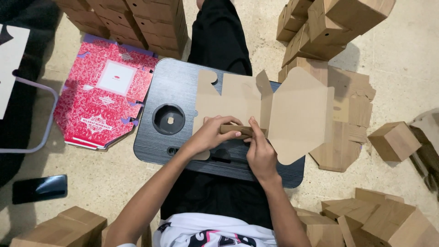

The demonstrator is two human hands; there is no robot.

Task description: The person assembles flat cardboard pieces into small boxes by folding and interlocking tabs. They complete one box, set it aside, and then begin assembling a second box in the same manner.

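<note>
At the centre of the frame a flat cardboard sheet [256,105] lies on a small dark lap table [178,146]. The left hand [214,133] is curled over the sheet's near edge, fingers closed on a narrow flap [235,130] that is folded up, while the right hand [259,153] pinches the same flap from the right side, thumb and fingers shut on it.

The box looks barely begun — only this one flap is raised, and the wide panel on the right and the side tabs still lie flat. Plenty seem finished already: folded boxes [329,23] are stacked at the upper right, with more at the lower right (and lower left). A pile of pink printed sheets [103,98] waits unfolded at the upper left, and brown flat blanks [347,137] lie at the right.
</note>
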